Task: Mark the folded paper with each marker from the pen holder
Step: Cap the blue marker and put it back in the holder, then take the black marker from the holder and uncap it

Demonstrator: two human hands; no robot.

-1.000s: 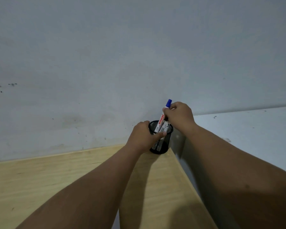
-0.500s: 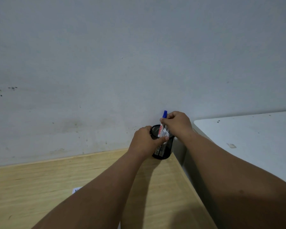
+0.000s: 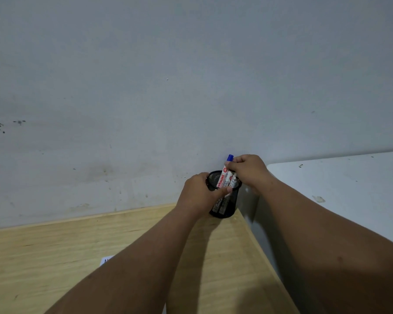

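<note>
Head view: a black mesh pen holder [image 3: 222, 205] stands at the far right corner of a wooden desk [image 3: 55, 257], against a grey wall [image 3: 168, 87]. The left hand [image 3: 199, 196] wraps around the holder, thumb across its rim, while the right hand [image 3: 247, 169] pinches a blue-capped marker [image 3: 225, 172] standing in the holder beside other markers. A corner of the white paper [image 3: 106, 260] peeks out beside the left forearm, near the desk's front.

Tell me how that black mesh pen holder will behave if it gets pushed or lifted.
The mesh pen holder looks light: thin wire mesh holding only a few markers. It is taller than wide, so a sideways push could tip it, which may be why the left hand grips it. It sits near the desk corner.
</note>
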